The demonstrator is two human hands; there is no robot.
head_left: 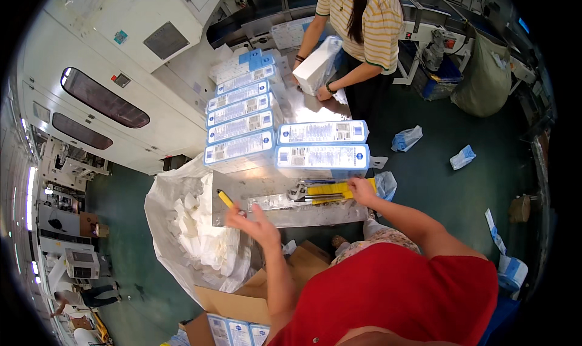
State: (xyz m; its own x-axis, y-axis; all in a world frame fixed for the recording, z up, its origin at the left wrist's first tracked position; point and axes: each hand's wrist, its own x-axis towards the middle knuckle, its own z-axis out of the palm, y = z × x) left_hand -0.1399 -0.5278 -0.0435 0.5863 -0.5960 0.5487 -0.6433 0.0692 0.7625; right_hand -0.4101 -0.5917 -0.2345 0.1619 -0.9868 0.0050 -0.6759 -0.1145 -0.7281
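Note:
My left hand (pixel 257 225) is raised over the left end of the metal table (pixel 285 218), its fingers closed on a yellow pen-like tool (pixel 225 198) with a black end. My right hand (pixel 363 192) is closed at the table's right edge, against a flat yellow item (pixel 342 188); what its fingers hold is hidden. Left of that hand lie an adjustable wrench (pixel 297 192) and several slim dark tools. Farther back, two white-and-blue wrapped packs (pixel 321 157) lie side by side, and several more packs (pixel 239 146) stand in a row to their left.
Across the table a co-worker (pixel 361 18) in a striped shirt holds a wrapped pack (pixel 319 64). A large white bag (pixel 159 209) of white scraps stands at the left. Below is an open carton (pixel 233 303) of packs. Crumpled wrappers (pixel 407 138) lie on the floor at right.

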